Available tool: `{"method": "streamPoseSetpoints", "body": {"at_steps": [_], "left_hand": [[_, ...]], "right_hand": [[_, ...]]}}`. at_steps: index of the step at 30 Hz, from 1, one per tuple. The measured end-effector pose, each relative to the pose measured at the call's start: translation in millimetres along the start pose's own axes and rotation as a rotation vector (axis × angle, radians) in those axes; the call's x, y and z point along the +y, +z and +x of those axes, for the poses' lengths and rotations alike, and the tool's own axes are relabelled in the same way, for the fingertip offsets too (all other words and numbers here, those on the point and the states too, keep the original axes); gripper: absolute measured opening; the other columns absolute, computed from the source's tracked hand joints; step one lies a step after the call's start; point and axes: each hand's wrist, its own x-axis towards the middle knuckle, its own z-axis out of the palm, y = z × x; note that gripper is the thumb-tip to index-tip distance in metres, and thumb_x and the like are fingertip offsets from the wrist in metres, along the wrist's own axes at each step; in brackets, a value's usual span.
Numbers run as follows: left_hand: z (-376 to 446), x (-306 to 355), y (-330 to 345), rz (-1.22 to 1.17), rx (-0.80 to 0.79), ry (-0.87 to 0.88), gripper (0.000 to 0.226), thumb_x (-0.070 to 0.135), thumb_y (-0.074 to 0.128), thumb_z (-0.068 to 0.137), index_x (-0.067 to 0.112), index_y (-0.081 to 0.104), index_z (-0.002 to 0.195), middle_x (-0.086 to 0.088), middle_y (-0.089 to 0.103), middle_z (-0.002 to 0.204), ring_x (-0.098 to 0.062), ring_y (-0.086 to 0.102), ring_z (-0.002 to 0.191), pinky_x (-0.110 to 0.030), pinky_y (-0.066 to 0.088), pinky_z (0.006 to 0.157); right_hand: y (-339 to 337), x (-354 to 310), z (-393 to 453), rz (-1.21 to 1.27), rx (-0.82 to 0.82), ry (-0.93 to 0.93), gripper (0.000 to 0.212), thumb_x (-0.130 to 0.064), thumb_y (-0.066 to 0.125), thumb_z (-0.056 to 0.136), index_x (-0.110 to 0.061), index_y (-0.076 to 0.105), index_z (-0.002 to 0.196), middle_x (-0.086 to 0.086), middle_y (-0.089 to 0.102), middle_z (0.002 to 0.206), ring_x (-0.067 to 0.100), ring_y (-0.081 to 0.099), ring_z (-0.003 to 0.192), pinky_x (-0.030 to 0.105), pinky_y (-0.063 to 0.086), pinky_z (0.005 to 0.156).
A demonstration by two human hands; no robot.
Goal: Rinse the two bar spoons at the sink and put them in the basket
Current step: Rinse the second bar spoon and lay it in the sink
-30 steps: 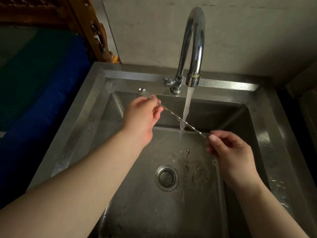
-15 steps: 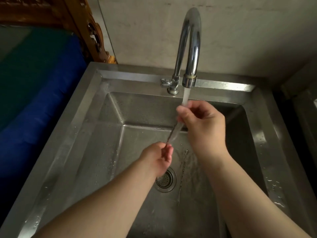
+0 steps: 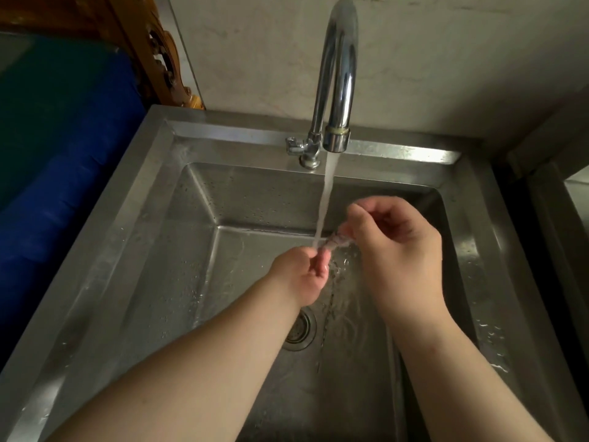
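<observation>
Both hands (image 3: 357,250) lowered, pinching one bar spoon (image 3: 334,244) (blurred) underwater, second spoon (image 3: 328,311) in sink (image 3: 153,199).

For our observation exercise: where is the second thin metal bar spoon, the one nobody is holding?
In the head view, the second thin metal bar spoon lies on the steel sink floor, just right of the round drain, between the forearms.

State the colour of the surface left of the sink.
Deep blue surface, with a dark green area toward its far end; the head view, the only one, shows it.
</observation>
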Motion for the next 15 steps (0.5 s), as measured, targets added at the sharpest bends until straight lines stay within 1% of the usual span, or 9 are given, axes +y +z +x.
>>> {"method": "streamPoseSetpoints", "body": {"at_steps": [1, 2, 3, 5, 7, 9, 12, 14, 15], "left_hand": [[1.8, 4.3, 1.8, 0.022, 0.010, 0.037, 0.030, -0.001, 0.045, 0.096, 0.001, 0.054, 0.124, -0.010, 0.060, 0.081, -0.012, 0.058, 0.066, -0.018, 0.048, 0.048], [3.9, 8.8, 2.8, 0.030, 0.021, 0.065, 0.030, -0.001, 0.045, 0.097, 0.000, 0.052, 0.126, -0.010, 0.059, 0.081, -0.011, 0.058, 0.065, -0.017, 0.048, 0.044], [5.3, 13.4, 2.5, 0.021, 0.052, 0.085, 0.024, 0.000, 0.047, 0.097, -0.001, 0.057, 0.119, -0.012, 0.062, 0.078, -0.011, 0.059, 0.061, -0.016, 0.048, 0.040], [4.9, 22.6, 0.4, 0.017, 0.117, 0.167, 0.009, 0.001, 0.054, 0.095, 0.003, 0.062, 0.094, -0.010, 0.068, 0.059, -0.010, 0.060, 0.048, -0.015, 0.045, 0.036], [2.8, 28.8, -2.0, 0.099, 0.143, 0.284, 0.011, 0.000, 0.056, 0.094, 0.009, 0.060, 0.087, -0.003, 0.067, 0.049, -0.010, 0.061, 0.048, -0.015, 0.043, 0.035], [-3.6, 30.0, -3.7, 0.214, 0.138, 0.389, 0.019, -0.002, 0.060, 0.090, 0.015, 0.060, 0.098, -0.004, 0.070, 0.060, -0.011, 0.064, 0.052, -0.015, 0.042, 0.035], [-15.3, 23.6, -6.1, 0.472, 0.074, 0.548, 0.039, -0.004, 0.063, 0.086, 0.020, 0.054, 0.115, -0.009, 0.068, 0.085, -0.007, 0.064, 0.048, -0.015, 0.041, 0.038], [-21.9, 16.9, -6.4, 0.649, 0.018, 0.611, 0.041, 0.000, 0.065, 0.085, 0.021, 0.054, 0.119, -0.005, 0.066, 0.084, -0.006, 0.063, 0.049, -0.014, 0.042, 0.042], [-25.4, 14.2, -6.0, 0.713, -0.005, 0.633, 0.041, 0.002, 0.066, 0.085, 0.021, 0.054, 0.119, -0.002, 0.066, 0.083, -0.006, 0.063, 0.050, -0.014, 0.043, 0.043]], "right_hand": [[-7.1, 2.6, -6.7, -0.012, 0.015, 0.005, 0.008, -0.020, 0.069, 0.089, -0.027, 0.072, 0.089, -0.002, 0.076, 0.082, 0.011, 0.073, 0.076, 0.020, 0.058, 0.070], [-14.2, 6.6, -13.2, -0.017, 0.031, 0.023, 0.009, -0.020, 0.069, 0.089, -0.028, 0.071, 0.091, -0.003, 0.076, 0.084, 0.010, 0.074, 0.078, 0.020, 0.058, 0.072], [-20.9, 11.9, -20.6, -0.013, 0.045, 0.059, 0.013, -0.019, 0.069, 0.089, -0.030, 0.071, 0.094, -0.005, 0.077, 0.085, 0.009, 0.074, 0.079, 0.020, 0.058, 0.074], [-32.0, 26.3, -34.6, -0.024, 0.066, 0.175, 0.022, -0.015, 0.071, 0.087, -0.034, 0.071, 0.097, -0.008, 0.077, 0.086, 0.008, 0.075, 0.079, 0.021, 0.059, 0.072], [-39.9, 43.7, -48.2, -0.120, 0.041, 0.310, 0.029, -0.008, 0.073, 0.084, -0.035, 0.073, 0.095, -0.013, 0.076, 0.082, 0.001, 0.073, 0.073, 0.017, 0.056, 0.068], [-41.8, 60.3, -61.0, -0.266, -0.073, 0.425, 0.029, -0.007, 0.073, 0.082, -0.031, 0.075, 0.099, -0.014, 0.074, 0.074, -0.004, 0.064, 0.059, 0.009, 0.048, 0.056], [-28.8, 71.3, -72.8, -0.341, -0.261, 0.516, 0.018, -0.021, 0.072, 0.083, -0.035, 0.075, 0.095, -0.003, 0.073, 0.072, 0.000, 0.059, 0.054, 0.014, 0.046, 0.054], [-14.9, 72.9, -73.1, -0.369, -0.334, 0.502, 0.007, -0.032, 0.070, 0.085, -0.038, 0.073, 0.087, -0.013, 0.073, 0.074, -0.003, 0.062, 0.060, 0.011, 0.045, 0.058], [-8.4, 73.4, -71.3, -0.391, -0.350, 0.479, 0.005, -0.035, 0.069, 0.086, -0.035, 0.074, 0.085, -0.018, 0.071, 0.071, -0.004, 0.062, 0.061, 0.010, 0.044, 0.057]]}}
